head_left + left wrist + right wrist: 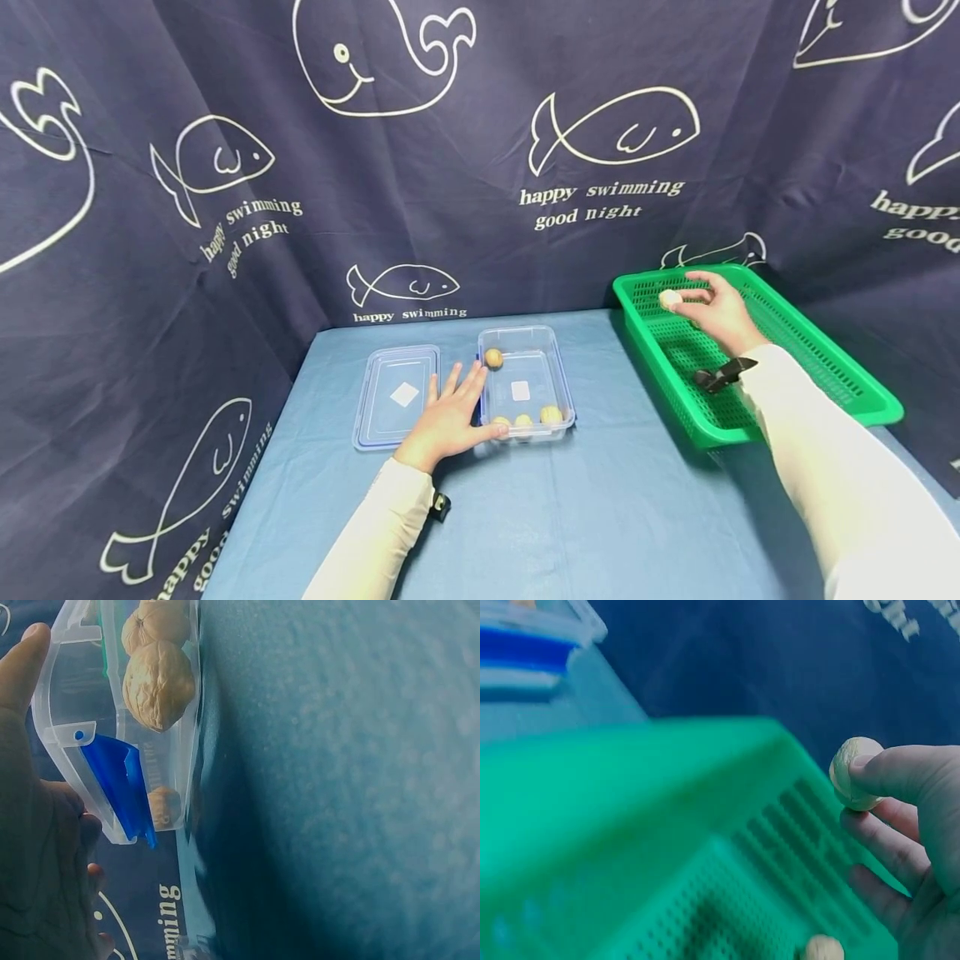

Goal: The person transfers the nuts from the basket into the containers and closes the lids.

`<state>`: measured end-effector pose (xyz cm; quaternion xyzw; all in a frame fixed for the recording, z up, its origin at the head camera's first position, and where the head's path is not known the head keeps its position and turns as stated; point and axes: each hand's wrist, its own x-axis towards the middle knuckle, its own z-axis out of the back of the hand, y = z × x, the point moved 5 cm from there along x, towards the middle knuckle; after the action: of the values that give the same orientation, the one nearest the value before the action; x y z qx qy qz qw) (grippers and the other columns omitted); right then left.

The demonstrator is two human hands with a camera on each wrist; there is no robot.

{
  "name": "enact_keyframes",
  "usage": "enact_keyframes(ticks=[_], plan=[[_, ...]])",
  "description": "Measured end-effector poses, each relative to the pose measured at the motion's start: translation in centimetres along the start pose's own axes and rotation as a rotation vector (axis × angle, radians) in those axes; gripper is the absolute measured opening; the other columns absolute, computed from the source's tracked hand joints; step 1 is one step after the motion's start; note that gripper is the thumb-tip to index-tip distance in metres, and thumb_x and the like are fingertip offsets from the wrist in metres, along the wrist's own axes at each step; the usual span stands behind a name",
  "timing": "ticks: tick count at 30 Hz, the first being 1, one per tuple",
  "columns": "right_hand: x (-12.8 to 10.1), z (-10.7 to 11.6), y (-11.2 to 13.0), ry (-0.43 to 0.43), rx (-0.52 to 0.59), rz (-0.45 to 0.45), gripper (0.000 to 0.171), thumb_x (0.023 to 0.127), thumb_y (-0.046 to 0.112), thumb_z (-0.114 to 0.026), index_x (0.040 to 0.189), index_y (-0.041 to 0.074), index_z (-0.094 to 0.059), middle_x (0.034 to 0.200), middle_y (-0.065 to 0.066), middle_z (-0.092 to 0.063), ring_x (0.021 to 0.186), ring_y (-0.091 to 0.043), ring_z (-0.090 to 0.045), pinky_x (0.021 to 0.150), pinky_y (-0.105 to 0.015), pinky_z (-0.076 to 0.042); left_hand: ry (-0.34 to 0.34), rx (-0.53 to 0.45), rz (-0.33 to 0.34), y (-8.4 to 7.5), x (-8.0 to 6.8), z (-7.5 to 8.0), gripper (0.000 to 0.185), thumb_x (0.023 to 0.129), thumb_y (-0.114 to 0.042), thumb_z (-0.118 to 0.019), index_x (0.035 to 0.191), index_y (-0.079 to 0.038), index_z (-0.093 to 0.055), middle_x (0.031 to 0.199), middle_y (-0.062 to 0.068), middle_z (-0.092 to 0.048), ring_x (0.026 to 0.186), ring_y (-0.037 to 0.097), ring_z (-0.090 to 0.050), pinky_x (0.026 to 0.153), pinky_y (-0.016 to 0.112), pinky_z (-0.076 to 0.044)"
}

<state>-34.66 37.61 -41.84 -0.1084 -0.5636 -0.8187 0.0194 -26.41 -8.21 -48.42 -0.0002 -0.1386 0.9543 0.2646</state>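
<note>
Between thumb and fingertips my right hand (716, 312) pinches a walnut (856, 772), raised over the far left part of a green basket (652, 358). Another walnut (825, 949) shows low in that basket in the right wrist view. My left hand (448, 417) lies with spread, straight fingers against the left side of a clear plastic box (558, 367), its thumb at the near left corner. Inside the box, one walnut (492, 358) is by the far left wall and several more, including a large one (157, 684), line the near end. A blue clasp (124, 787) hangs from the box's side.
The box's clear lid (382, 417) with a blue edge lies flat to the left, partly behind my left hand. A blue cloth (570, 517) covers the table. Dark printed curtain (480, 208) stands close behind and along the left side.
</note>
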Motion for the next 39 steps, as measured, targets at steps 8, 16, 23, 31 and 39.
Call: enact_keyframes(ticks=[8,16,23,31,39], plan=[[-0.8,-3.2,3.6,0.011,-0.028,-0.016,0.067,0.092,0.021,-0.076,0.149,0.010,-0.041,0.106,0.016,-0.070,0.091,0.007,-0.063,0.076,-0.015,-0.048,-0.002,0.012,0.007,0.1,0.1,-0.1,0.107,0.086,-0.081,-0.048,0.163,-0.013,-0.017,0.169,0.002,-0.013,0.155,0.035,-0.008,0.118,0.067,-0.001],[-2.8,-6.9,7.2,0.063,0.112,-0.023,0.060,0.090,0.001,-0.072,0.143,0.005,-0.044,0.107,0.000,-0.073,0.091,0.001,-0.065,0.074,-0.015,-0.051,0.006,0.013,0.011,0.1,0.1,-0.2,0.107,0.086,-0.081,-0.048,0.163,-0.013,-0.016,0.169,0.001,-0.012,0.155,0.033,-0.007,0.119,0.065,0.000],[-3.6,-11.0,7.5,0.144,0.094,-0.010,0.069,0.091,0.003,-0.072,0.151,0.003,-0.039,0.131,-0.029,-0.062,0.097,0.000,-0.064,0.080,-0.016,-0.053,-0.008,0.000,-0.007,0.0,0.1,0.1,0.107,0.086,-0.077,-0.052,0.162,-0.010,-0.020,0.169,0.005,-0.016,0.154,0.038,-0.011,0.118,0.068,-0.003],[-4.7,-14.5,9.0,0.180,0.143,0.014,0.064,0.087,-0.004,-0.072,0.144,-0.001,-0.045,0.125,-0.032,-0.064,0.091,-0.003,-0.067,0.077,-0.020,-0.055,0.003,0.017,-0.002,0.0,0.0,0.1,0.107,0.086,-0.078,-0.051,0.163,-0.012,-0.017,0.169,0.003,-0.014,0.155,0.036,-0.010,0.118,0.067,-0.002],[-5.7,-17.3,9.2,0.222,0.171,0.030,0.061,0.085,-0.004,-0.073,0.141,0.000,-0.048,0.122,-0.031,-0.066,0.091,-0.006,-0.069,0.080,-0.021,-0.054,0.005,0.018,-0.001,0.0,0.0,0.1,0.107,0.086,-0.079,-0.051,0.163,-0.012,-0.017,0.169,0.002,-0.014,0.155,0.035,-0.010,0.118,0.067,-0.003]])
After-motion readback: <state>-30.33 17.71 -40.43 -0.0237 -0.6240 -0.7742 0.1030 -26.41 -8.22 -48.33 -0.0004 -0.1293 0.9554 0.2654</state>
